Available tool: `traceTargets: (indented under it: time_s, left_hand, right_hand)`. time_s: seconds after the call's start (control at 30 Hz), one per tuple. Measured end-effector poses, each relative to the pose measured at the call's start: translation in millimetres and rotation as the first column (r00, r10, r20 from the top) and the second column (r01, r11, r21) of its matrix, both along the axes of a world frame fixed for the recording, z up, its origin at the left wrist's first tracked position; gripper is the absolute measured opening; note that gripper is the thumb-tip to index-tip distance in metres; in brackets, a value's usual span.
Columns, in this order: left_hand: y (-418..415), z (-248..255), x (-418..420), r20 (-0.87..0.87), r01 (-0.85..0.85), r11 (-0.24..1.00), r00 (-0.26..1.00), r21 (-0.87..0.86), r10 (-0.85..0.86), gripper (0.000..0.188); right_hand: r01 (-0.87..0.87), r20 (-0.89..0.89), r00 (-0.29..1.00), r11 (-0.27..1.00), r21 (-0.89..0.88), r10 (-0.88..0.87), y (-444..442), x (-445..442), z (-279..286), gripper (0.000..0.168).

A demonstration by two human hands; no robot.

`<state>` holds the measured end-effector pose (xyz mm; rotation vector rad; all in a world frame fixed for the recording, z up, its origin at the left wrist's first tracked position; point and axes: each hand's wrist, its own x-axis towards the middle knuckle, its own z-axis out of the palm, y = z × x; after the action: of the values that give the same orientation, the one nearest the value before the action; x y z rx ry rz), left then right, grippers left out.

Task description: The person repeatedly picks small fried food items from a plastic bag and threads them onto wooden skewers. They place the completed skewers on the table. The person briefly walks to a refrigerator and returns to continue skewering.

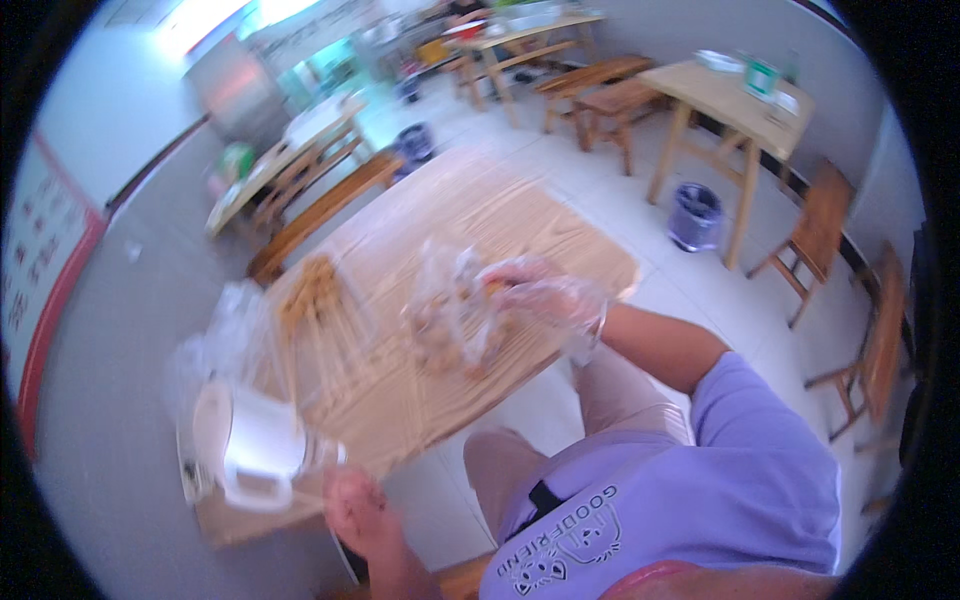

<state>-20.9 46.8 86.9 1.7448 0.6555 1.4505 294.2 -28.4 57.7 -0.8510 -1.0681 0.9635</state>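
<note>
My right hand (544, 292), in a clear plastic glove, is at the mouth of a clear plastic bag (450, 315) on the wood-grain table (510, 217). Between its fingers is a small yellowish piece of food (495, 286), blurred. Brownish pieces show through the bag. My left hand (358, 510), which looks bare, is by the table's near edge; motion blur hides whether it holds anything. To the left on the table, several skewers of golden-brown food (311, 296) lie fanned out on clear plastic, their thin sticks pointing towards me.
A white pitcher (259, 439) and a small clear cup (326, 454) stand near my left hand. Crumpled plastic bags (232, 322) lie by the grey wall. Wooden benches (322, 217), another table (720, 97) and a lined waste bin (695, 216) stand around. A person (469, 11) is far back.
</note>
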Motion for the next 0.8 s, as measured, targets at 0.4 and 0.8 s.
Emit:
traceTargets:
  time_s: [0.4, 0.8]
  left_hand:
    - [-17, -9, 94, -0.252, 0.106, 0.937, 0.968, 0.334, -0.019, 0.021]
    - [-22, 17, 59, -0.498, 0.124, 0.961, 0.867, 0.247, 0.016, 0.022]
  right_hand:
    - [0.114, -0.590, 0.807, 0.978, 0.176, 0.012, -61, 2, -17, 0.037]
    - [0.067, -0.584, 0.812, 0.996, 0.063, -0.018, -78, 0, -16, 0.037]
